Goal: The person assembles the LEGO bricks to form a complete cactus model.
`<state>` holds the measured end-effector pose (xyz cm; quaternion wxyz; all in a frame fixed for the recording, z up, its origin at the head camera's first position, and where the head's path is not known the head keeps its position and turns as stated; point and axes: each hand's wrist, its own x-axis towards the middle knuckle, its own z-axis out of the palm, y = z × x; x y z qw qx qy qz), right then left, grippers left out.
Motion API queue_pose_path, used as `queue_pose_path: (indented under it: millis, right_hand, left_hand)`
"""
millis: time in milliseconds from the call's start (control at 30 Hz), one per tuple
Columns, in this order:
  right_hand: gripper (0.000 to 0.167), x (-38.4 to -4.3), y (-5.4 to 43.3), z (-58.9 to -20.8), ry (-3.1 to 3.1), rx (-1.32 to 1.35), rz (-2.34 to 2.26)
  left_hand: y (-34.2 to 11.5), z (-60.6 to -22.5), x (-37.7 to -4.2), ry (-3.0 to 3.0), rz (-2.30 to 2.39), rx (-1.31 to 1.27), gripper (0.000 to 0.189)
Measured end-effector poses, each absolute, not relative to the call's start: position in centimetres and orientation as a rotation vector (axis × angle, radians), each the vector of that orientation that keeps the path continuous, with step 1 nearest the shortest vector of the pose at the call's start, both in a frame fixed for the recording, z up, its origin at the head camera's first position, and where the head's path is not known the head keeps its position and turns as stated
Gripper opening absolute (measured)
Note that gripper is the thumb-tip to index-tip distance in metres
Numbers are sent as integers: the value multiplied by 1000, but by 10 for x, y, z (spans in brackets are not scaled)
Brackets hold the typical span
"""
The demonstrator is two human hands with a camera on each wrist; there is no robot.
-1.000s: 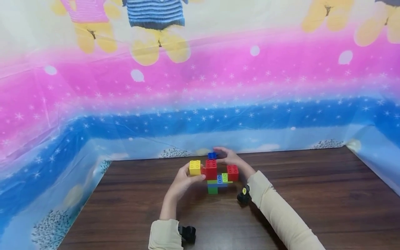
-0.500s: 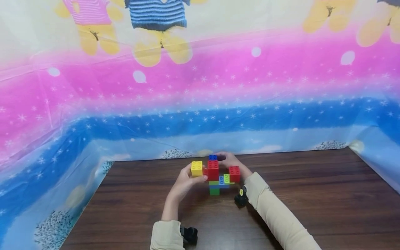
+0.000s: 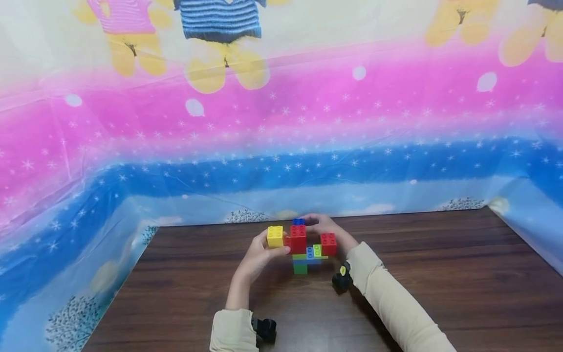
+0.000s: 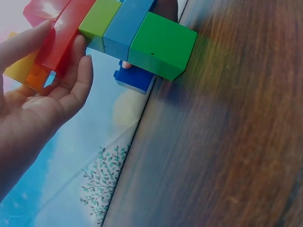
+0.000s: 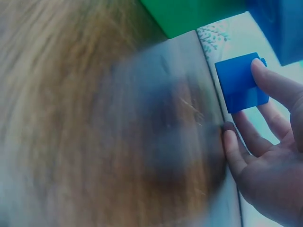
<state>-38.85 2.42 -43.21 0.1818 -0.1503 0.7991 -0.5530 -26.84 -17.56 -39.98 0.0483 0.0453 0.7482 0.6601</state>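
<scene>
My left hand (image 3: 255, 256) grips a structure of joined toy building bricks by a long red brick (image 4: 66, 35). A yellow brick (image 3: 275, 236) juts out at its left, and a red brick (image 3: 328, 243) stands on its right arm. Lime and light blue bricks make the middle, above a green brick (image 4: 163, 45) at the bottom. Behind the structure, my right hand (image 3: 326, 227) pinches a dark blue brick (image 5: 239, 85) between thumb and fingers. In the right wrist view this brick appears apart from the green one. The head view partly hides the right fingers behind the bricks.
The brown wooden table (image 3: 176, 283) spreads under both hands. A printed cloth (image 3: 211, 200) hangs along its back edge and sides. Black wrist cameras, one at the left cuff (image 3: 265, 330) and one at the right cuff (image 3: 342, 278), stick out over the table.
My right hand has come slightly lower behind the structure with the dark blue brick, and its raised finger has dropped. The left hand and the structure stay nearly where they were.
</scene>
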Motion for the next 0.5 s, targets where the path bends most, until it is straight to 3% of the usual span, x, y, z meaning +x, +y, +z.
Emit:
queue_pose_path:
  millis: [500]
  right_hand:
    - [42,-386,49,-412,2173,-518,-1596]
  left_hand:
    - [-174,-399,-271,2288,2003,109,52]
